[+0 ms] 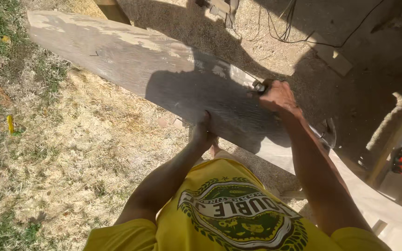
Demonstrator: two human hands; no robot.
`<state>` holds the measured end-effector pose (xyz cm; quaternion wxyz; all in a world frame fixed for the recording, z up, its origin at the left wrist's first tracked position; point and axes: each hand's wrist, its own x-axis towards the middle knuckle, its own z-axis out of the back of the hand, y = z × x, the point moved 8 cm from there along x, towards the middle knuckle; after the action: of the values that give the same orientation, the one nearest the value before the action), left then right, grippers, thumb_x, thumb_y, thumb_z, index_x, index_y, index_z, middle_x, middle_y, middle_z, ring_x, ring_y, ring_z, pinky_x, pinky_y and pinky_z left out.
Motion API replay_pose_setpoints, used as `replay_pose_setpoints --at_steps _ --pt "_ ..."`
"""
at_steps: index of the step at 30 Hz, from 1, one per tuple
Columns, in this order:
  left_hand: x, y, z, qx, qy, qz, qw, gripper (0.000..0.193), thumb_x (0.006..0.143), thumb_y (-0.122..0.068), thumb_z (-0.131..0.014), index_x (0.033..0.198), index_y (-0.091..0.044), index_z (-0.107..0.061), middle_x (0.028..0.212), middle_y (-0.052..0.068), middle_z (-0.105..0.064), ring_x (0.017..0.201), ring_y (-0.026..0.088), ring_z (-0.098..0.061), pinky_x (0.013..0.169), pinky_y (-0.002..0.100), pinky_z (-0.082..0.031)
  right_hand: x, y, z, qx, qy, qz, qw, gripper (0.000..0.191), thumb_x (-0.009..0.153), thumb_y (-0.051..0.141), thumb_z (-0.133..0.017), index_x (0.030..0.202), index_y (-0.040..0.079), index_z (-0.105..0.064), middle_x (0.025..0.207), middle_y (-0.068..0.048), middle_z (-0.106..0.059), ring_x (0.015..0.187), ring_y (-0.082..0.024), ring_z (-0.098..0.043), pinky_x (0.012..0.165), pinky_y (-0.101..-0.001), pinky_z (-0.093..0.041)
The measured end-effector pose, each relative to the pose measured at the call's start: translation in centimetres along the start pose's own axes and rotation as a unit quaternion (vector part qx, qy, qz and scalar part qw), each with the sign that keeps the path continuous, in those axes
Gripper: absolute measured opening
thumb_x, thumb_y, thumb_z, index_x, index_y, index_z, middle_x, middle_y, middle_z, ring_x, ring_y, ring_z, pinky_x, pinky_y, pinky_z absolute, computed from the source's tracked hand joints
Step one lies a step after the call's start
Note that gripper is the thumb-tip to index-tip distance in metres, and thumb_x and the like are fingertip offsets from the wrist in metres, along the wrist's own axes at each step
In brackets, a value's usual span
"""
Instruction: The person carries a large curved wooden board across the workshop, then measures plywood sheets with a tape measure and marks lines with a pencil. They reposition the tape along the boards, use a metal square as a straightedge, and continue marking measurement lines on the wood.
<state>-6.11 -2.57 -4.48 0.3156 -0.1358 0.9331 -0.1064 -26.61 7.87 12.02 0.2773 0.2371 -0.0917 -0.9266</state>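
Left hand grips plank edge at 6 o'clock; right hand clenches small tool at 3.

Harsh sunlight bleaches the dry grass at left, while deep shadow covers the right side and falls across the plank; edges bend with wide-angle distortion, focus mostly sharp

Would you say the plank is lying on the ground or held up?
Held up: the plank slants above the grass, left hand gripping its near edge, right hand the far edge.
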Motion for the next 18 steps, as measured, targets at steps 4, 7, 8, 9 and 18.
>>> replay_pose_setpoints --at_steps 4,7,8,9,18 --pt "-0.6 2.4 -0.1 0.063 0.084 0.082 0.991 0.077 0.095 -0.049 -0.064 0.154 -0.007 -0.035 0.15 0.012 -0.048 0.14 0.031 -0.046 0.115 0.053 -0.043 -4.7 -4.8 -1.2 -0.002 -0.056 -0.056 0.997 0.066 0.084 0.07 -0.07 0.116 0.014 -0.079 0.111 -0.016 -0.077 0.107 -0.035 -0.071 0.101 -0.0465 -0.052" --pt "-0.4 4.5 1.6 0.128 0.021 0.165 0.978 0.083 0.094 -0.053 -0.064 0.155 -0.007 -0.03 0.153 0.016 -0.045 0.141 0.037 -0.045 0.116 0.059 -0.041 -7.1 -7.7 -2.9 0.0 -0.038 -0.144 0.989 0.07 0.085 0.073 -0.068 0.115 0.011 -0.079 0.112 -0.014 -0.078 0.11 -0.034 -0.071 0.106 -0.043 -0.05" --pt "-0.1 4.9 2.3 0.149 -0.013 0.191 0.97 0.084 0.095 -0.053 -0.064 0.156 -0.006 -0.029 0.154 0.018 -0.043 0.141 0.04 -0.044 0.117 0.06 -0.041 -7.8 -8.6 -3.7 0.013 -0.023 -0.185 0.982 0.07 0.085 0.073 -0.066 0.116 0.011 -0.078 0.112 -0.012 -0.078 0.11 -0.033 -0.072 0.107 -0.0418 -0.05" --pt "0.1 5.2 2.3 0.16 -0.001 0.198 0.967 0.084 0.093 -0.052 -0.065 0.155 -0.007 -0.03 0.153 0.018 -0.044 0.141 0.04 -0.044 0.116 0.061 -0.042 -8.6 -9.0 -4.0 0.017 -0.032 -0.194 0.98 0.069 0.085 0.073 -0.067 0.116 0.012 -0.078 0.113 -0.012 -0.077 0.111 -0.033 -0.07 0.106 -0.0423 -0.049" --pt "7.7 3.1 -1.1 0.218 0.06 0.247 0.942 0.078 0.094 -0.046 -0.065 0.152 -0.004 -0.033 0.148 0.021 -0.049 0.137 0.043 -0.048 0.109 0.062 -0.047 -5.9 -10.9 -4.6 0.117 -0.1 -0.24 0.959 0.055 0.084 0.061 -0.072 0.121 0.022 -0.077 0.118 -0.005 -0.076 0.114 -0.026 -0.069 0.103 -0.0382 -0.051"
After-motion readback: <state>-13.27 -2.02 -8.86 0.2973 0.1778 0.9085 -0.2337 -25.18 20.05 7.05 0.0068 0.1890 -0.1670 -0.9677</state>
